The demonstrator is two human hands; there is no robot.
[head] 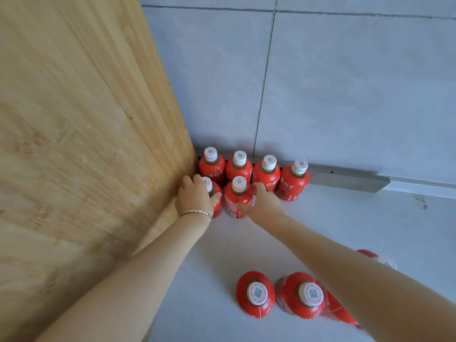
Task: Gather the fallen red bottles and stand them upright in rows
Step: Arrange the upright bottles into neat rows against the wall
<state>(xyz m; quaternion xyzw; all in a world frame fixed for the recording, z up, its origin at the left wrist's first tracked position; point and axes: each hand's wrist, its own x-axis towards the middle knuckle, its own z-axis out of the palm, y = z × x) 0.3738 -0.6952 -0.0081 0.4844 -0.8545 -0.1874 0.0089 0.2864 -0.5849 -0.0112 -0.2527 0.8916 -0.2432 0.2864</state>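
Note:
Several red bottles with white caps stand upright in a back row point(266, 172) along the wall's base. In front of it stand two more. My left hand point(196, 196) is wrapped around the left front bottle point(214, 193), next to the wooden panel. My right hand point(262, 202) grips the right front bottle point(238, 196) from its right side. Nearer to me, two bottles point(255, 294) point(302, 296) stand on the floor, and others point(339, 312) are partly hidden under my right forearm.
A tall wooden panel point(86, 144) fills the left side. A grey tiled wall point(320, 82) rises behind the bottles, with a dark skirting strip point(345, 178) at its foot. Pale floor point(246, 243) lies between the front row and the near bottles.

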